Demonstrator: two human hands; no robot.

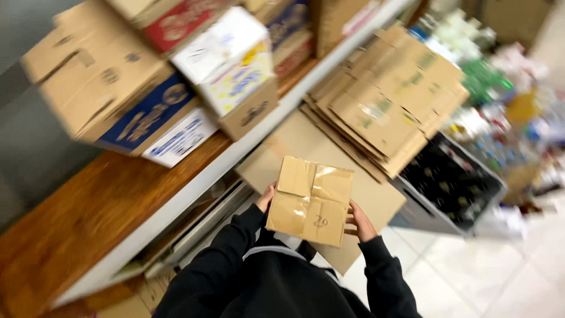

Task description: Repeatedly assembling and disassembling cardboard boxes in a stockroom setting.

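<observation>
A small brown cardboard box (311, 200), its top flaps sealed with clear tape, is held in front of my chest. My left hand (265, 197) grips its left side and my right hand (360, 221) grips its right side. Both arms wear black sleeves. The box hovers above flattened cardboard sheets (306, 147) that lean under the shelf.
A wooden shelf (88, 218) with a white edge runs along the left, loaded with cardboard boxes (94, 76) and printed cartons (229, 65). A stack of flattened cartons (388, 100) sits ahead. A dark crate of bottles (447, 182) stands on the white tiled floor (500, 271). Blurred goods lie at the right.
</observation>
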